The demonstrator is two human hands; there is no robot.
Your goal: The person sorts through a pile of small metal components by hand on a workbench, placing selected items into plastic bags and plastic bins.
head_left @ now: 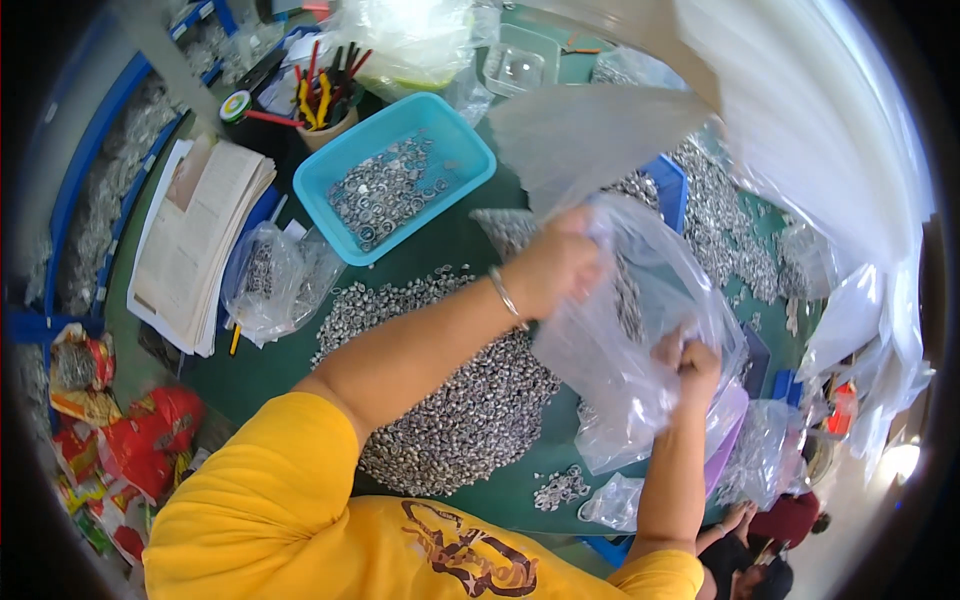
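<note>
A large clear plastic bag (620, 400) hangs between my two hands above the green table. My left hand (562, 262), with a bracelet at the wrist, is closed on the far left part of its rim. My right hand (692, 362) grips the bag's near right side in a fist. Small silvery metal parts show within or behind the film; I cannot tell which. Under my left forearm spreads a big heap of small round metal parts (460, 410). A smaller group of rings (561, 487) lies close to the table's near edge.
A turquoise bin (470, 145) with metal rings stands at the far left of the heap. Beside it are a cup of pliers (330, 125), a stack of papers (200, 235) and a small bag (280, 290). More metal parts (730, 225) cover the far right. Other people (770, 545) sit at lower right.
</note>
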